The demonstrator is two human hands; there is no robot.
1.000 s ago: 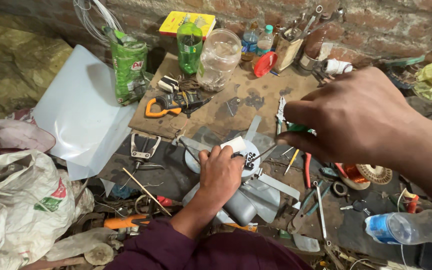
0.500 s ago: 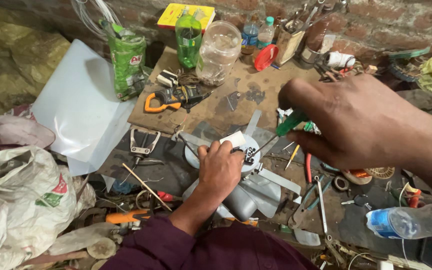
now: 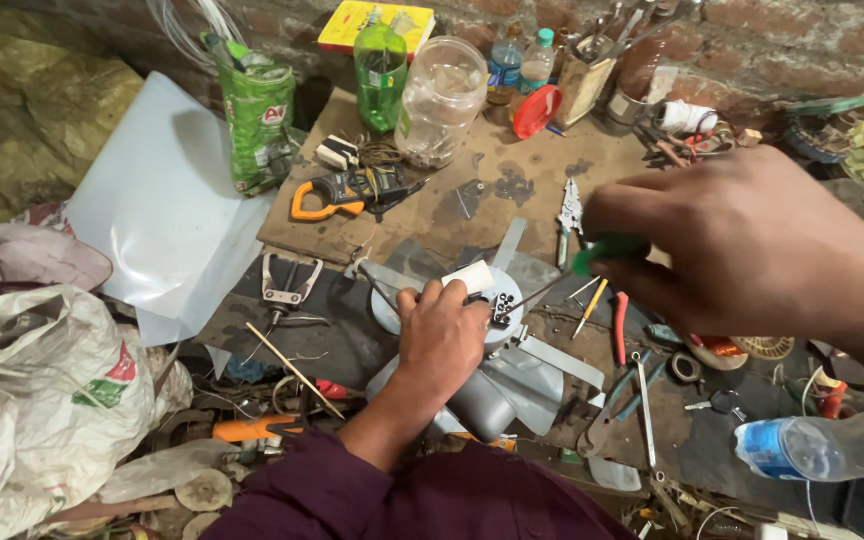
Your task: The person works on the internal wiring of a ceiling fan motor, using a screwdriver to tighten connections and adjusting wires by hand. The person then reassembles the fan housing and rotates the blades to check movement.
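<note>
Head view: left hand presses the fan motor; right hand, right of it, clamps a green-handled screwdriver (tip at the motor).

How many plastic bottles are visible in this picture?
4, perhaps more hidden in the clutter: a green bottle at the back by the wall, two small bottles right of the clear jar, and one clear bottle lying at lower right.
</note>
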